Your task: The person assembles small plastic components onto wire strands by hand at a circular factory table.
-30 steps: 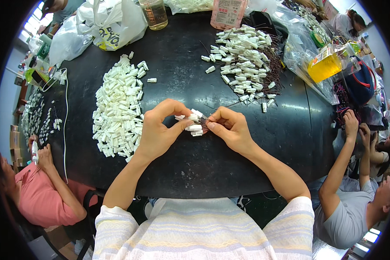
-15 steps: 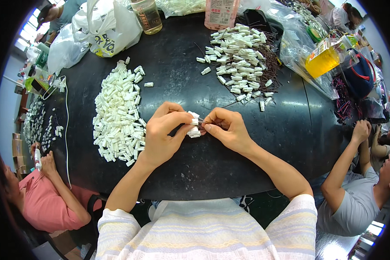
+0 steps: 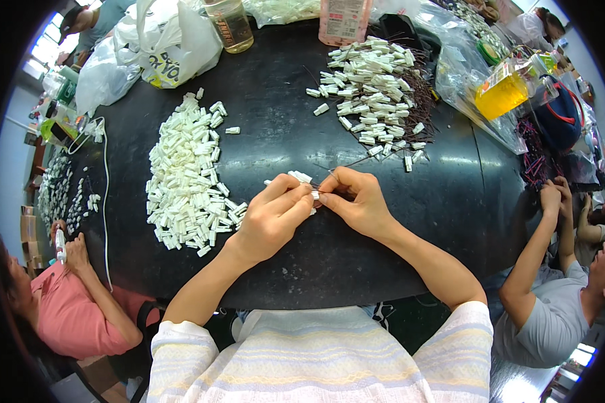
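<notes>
My left hand is closed in a pinch on a small white plastic connector, just in front of my body over the table. More white connectors show behind and below its fingertips, partly hidden by them. Close against it, my right hand is closed, its thumb and forefinger pinching thin dark wires whose ends meet the connector. Whether a wire sits inside the connector cannot be made out. To the left lies a large pile of loose white connectors. Farther off at the right is a heap of connectors with dark wires.
Along the far edge of the black table stand a white plastic bag, a drink bottle and a pink-labelled container. A yellow bottle lies at the right. Co-workers sit on both sides; a white cable runs at the left.
My left hand has shifted right and its fingers have drawn together at my right fingertips. Several white connectors now show between the left pile and my left hand. The right hand has barely moved.
</notes>
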Demonstrator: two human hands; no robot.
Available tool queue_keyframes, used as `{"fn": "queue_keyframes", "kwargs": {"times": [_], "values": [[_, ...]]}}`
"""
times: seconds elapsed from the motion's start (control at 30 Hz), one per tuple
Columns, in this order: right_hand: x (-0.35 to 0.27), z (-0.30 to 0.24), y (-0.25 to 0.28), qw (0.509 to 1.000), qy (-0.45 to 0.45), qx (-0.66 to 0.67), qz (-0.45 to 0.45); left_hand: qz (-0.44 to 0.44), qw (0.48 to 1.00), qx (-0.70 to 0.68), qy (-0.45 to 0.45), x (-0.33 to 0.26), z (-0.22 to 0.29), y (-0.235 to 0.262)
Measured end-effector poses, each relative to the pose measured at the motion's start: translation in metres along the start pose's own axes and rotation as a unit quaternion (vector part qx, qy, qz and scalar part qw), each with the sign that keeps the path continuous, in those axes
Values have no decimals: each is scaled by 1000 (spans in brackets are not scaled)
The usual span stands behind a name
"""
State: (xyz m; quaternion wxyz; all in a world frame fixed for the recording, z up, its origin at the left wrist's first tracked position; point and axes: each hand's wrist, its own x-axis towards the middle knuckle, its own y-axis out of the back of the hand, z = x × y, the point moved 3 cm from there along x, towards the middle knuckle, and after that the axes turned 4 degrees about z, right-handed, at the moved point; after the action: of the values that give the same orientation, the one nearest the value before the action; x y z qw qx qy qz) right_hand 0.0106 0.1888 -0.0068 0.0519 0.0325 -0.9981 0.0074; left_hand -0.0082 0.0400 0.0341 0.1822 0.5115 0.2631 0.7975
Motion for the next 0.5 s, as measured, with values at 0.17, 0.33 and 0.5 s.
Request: {"fn": "queue_keyframes", "kwargs": {"times": [0.17, 0.33, 0.5], "values": [[1, 3, -1, 999, -36, 23, 15, -55, 989, -76, 112, 6, -14, 12], [1, 7, 5, 999, -27, 39, 21, -165, 957, 156, 182, 7, -48, 81], [2, 1, 2, 997, -17, 69, 16, -241, 939, 150, 194, -14, -58, 74]]}}
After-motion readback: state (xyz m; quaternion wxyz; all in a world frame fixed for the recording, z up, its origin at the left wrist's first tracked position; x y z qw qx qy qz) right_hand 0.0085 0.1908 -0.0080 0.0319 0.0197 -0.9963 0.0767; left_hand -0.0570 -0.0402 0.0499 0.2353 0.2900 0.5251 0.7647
